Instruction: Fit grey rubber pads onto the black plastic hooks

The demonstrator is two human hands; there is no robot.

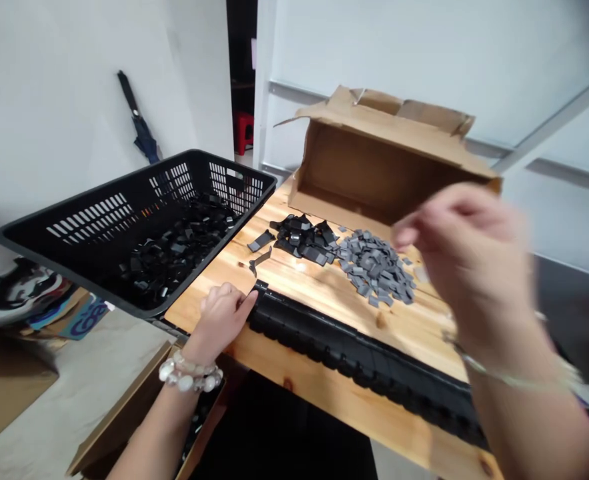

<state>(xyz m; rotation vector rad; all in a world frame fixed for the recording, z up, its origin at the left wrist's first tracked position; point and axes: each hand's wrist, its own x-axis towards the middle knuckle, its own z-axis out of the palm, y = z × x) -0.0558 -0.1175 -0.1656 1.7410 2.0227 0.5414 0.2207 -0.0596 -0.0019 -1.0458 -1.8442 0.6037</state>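
My left hand [224,310] is closed at the near left of the wooden table, its thumb and curled fingers on the left end of a long row of black plastic pieces [354,347]. The row lies along the table's front edge. My right hand [467,233] is raised above the table's right side, blurred by motion, fingers drawn together in a pinch; anything between them is hidden. Beneath and left of it lies a pile of small grey flat pads [374,263]. Beside that is a heap of black plastic clips [304,237]. One loose clip [260,260] lies near my left hand.
A large black basket [149,313] holding many black parts stands at the left. An open cardboard box [344,160] lies on its side at the back of the table [294,287]. Another cardboard box [124,400] sits below the left front edge. An umbrella [141,127] leans on the wall.
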